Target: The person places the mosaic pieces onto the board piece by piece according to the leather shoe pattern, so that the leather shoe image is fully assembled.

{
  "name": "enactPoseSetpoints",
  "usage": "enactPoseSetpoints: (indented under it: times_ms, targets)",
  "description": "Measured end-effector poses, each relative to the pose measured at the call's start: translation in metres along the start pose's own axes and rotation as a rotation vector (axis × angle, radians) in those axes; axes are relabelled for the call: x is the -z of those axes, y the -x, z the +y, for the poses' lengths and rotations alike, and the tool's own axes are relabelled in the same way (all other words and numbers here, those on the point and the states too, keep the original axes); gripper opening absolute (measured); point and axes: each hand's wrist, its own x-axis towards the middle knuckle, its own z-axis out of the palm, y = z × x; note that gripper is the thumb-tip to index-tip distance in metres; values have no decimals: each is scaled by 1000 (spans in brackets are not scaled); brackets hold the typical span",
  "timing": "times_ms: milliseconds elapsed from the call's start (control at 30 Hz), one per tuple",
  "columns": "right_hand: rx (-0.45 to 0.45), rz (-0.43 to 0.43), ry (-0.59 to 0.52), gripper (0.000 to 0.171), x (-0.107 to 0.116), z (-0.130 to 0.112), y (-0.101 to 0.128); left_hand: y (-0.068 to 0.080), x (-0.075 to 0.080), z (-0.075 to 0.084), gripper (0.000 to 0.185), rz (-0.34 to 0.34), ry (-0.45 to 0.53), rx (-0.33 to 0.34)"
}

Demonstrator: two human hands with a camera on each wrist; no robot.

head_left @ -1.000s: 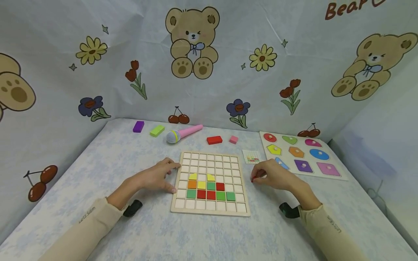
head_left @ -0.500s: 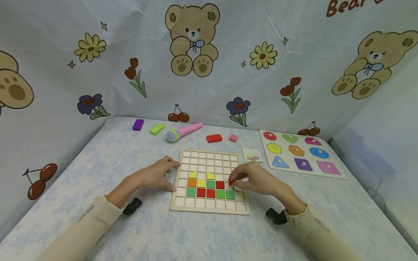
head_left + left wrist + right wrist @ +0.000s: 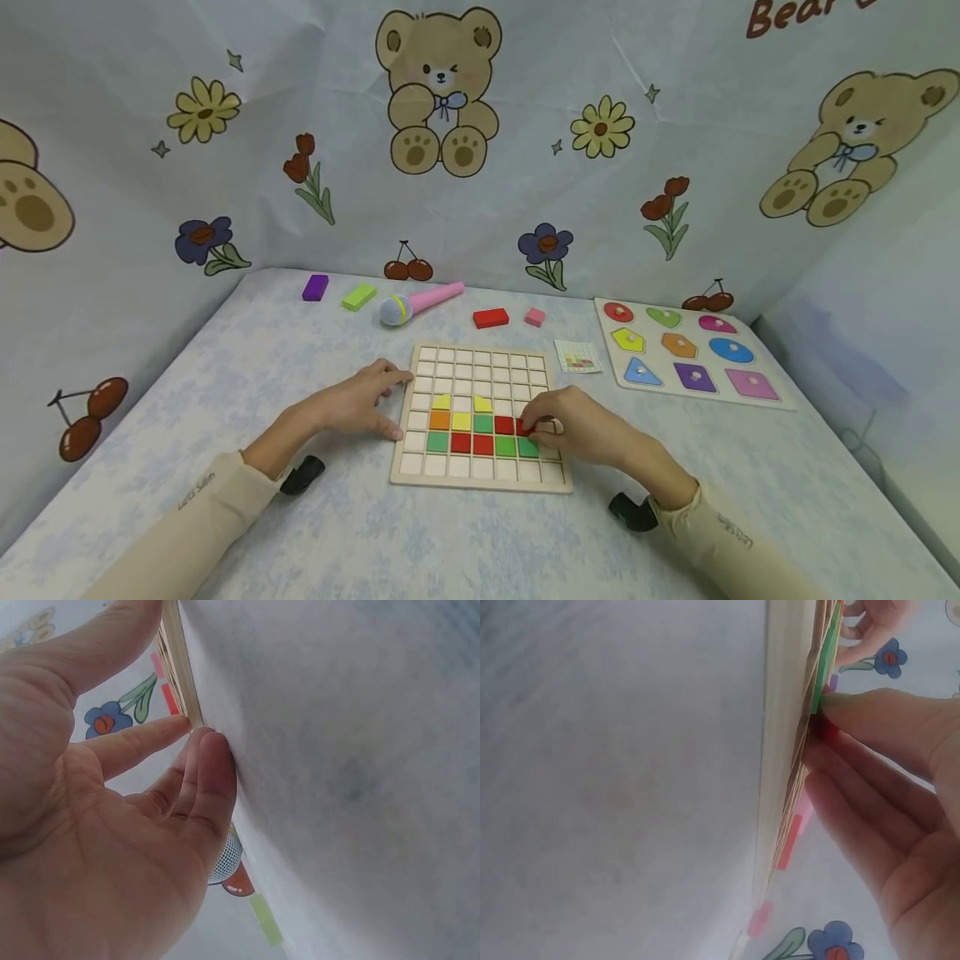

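A wooden grid board [image 3: 480, 487] lies on the table, with red, green, yellow and orange tiles in several of its cells. My right hand [image 3: 588, 427] pinches a small red tile [image 3: 522, 428] between thumb and fingers, right at the cell beside another red tile [image 3: 504, 425] and above a green tile [image 3: 528, 447]. Fingers partly hide it. Along the board's left edge, the thumb and index fingertip of my left hand [image 3: 348, 406] touch the frame. In the left wrist view, the left index fingertip [image 3: 180, 724] meets the wooden edge.
Behind the board are a purple block [image 3: 316, 288], a lime block [image 3: 359, 297], a toy microphone [image 3: 420, 304], a red block [image 3: 491, 318] and a pink block [image 3: 535, 317]. A pattern card [image 3: 577, 357] and a shape puzzle board [image 3: 750, 401] lie at right.
My right hand has moved left from beside the board, carrying the red tile over it and down to a cell at the right end of the red row. The left hand has stayed put.
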Motion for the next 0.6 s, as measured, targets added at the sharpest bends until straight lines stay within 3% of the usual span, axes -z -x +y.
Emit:
enactPoseSetpoints:
  times_ms: [200,367,500,600]
  targets:
    - [35,-19,88,9,-1,-1,2,1,-2,-3,86,5,20,-10]
    - [-4,-56,110,14,3,-2,6,1,-2,-4,84,8,18,-17]
    - [-36,-83,70,24,7,-2,13,2,2,-1,82,-11,-57,-19]
    - [-64,-45,70,31,10,-1,19,8,6,1,72,19,-155,-50]
